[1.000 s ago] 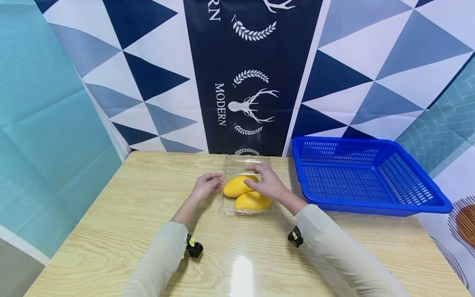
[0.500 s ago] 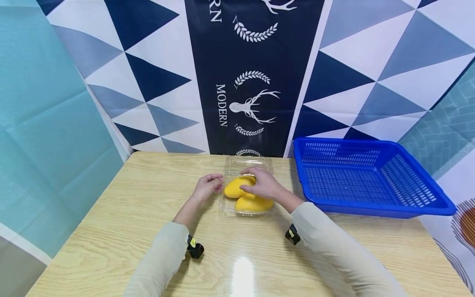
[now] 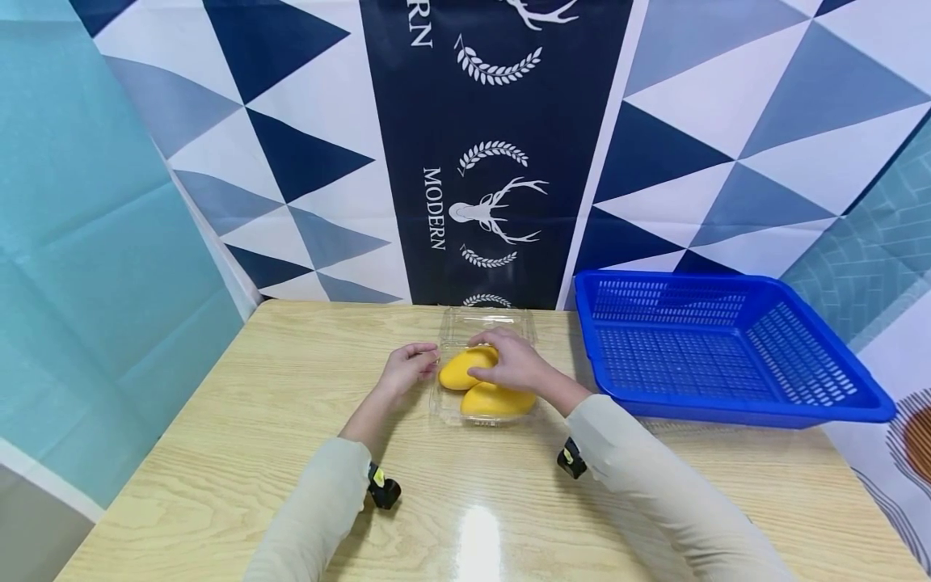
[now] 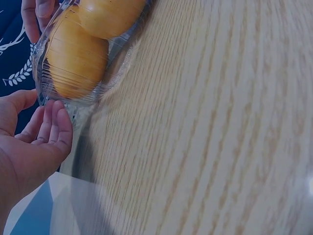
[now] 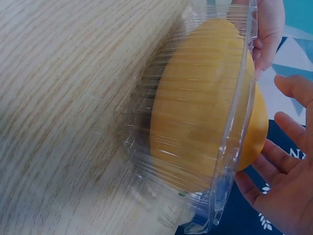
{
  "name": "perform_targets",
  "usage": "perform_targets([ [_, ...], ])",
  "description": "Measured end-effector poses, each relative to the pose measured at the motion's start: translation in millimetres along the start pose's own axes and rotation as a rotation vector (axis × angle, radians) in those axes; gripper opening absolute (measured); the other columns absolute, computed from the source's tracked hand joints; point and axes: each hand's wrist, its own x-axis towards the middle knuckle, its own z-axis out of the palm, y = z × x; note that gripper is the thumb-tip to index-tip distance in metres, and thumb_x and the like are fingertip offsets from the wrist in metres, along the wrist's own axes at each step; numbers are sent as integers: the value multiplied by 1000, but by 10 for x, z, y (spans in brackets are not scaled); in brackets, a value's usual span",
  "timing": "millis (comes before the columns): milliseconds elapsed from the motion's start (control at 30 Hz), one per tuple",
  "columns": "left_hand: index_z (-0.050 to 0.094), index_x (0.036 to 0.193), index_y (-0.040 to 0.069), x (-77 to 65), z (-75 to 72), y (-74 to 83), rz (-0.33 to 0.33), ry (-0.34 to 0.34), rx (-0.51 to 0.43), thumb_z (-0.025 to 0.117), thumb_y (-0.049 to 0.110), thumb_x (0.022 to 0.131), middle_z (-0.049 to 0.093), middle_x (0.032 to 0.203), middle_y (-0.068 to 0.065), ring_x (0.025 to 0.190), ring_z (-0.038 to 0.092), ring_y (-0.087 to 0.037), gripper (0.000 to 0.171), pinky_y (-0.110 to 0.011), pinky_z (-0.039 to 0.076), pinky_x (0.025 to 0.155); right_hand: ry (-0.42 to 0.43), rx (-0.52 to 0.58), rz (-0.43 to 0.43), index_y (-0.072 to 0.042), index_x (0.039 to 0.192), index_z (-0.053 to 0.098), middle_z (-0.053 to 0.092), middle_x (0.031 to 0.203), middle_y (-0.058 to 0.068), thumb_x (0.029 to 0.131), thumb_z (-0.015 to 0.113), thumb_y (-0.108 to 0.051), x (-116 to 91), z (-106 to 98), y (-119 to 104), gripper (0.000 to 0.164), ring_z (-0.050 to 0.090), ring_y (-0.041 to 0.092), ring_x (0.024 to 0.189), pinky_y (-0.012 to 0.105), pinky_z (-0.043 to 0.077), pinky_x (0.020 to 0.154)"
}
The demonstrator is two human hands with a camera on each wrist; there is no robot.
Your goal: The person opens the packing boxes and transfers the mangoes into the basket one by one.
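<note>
Two yellow mangoes lie in a clear plastic clamshell box (image 3: 447, 406), its lid (image 3: 480, 321) folded back toward the wall. One mango (image 3: 457, 370) is at the far left, the other (image 3: 498, 400) nearer the front. At the box's left side, my left hand (image 3: 407, 369) pinches the rim between thumb and fingers, as the left wrist view shows. My right hand (image 3: 515, 364) reaches in over the far mango, thumb on the near side. In the right wrist view, its fingers are spread and loosely bent, the lower fingertips (image 5: 242, 178) right at the mango's skin.
A blue perforated plastic basket (image 3: 698, 408) stands at the right rear of the wooden table (image 3: 276, 380). Patterned cloth (image 3: 305, 145) hangs behind the table's back edge. Small black wrist cameras (image 3: 383, 489) are worn on both forearms.
My right hand has shifted slightly left and lower over the far mango, covering more of its right end. My left hand stays at the box rim.
</note>
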Motion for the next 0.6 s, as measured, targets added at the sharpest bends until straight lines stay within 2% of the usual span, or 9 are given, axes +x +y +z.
perform_targets([
  [333, 56, 123, -1, -3, 1, -6, -12, -7, -7, 58, 15, 92, 58, 122, -22, 94, 63, -22, 35, -35, 54, 89, -17, -42, -5, -16, 120, 60, 58, 127, 6, 80, 71, -37, 32, 35, 22, 47, 47, 27, 122, 50, 36, 106],
  [467, 53, 126, -3, -3, -14, 11, -23, -33, -20, 58, 15, 93, 56, 124, -24, 101, 61, -29, 38, -39, 52, 94, -28, -55, 1, -17, 121, 60, 57, 129, 7, 80, 70, -37, 39, 36, 21, 47, 46, 28, 124, 52, 33, 107],
  [600, 51, 127, -6, -83, -11, 104, -27, -54, -16, 55, 13, 93, 54, 126, -26, 107, 58, -35, 39, -43, 49, 98, -32, -69, -4, -17, 121, 60, 56, 130, 8, 79, 71, -37, 41, 38, 16, 48, 45, 29, 125, 52, 32, 108],
])
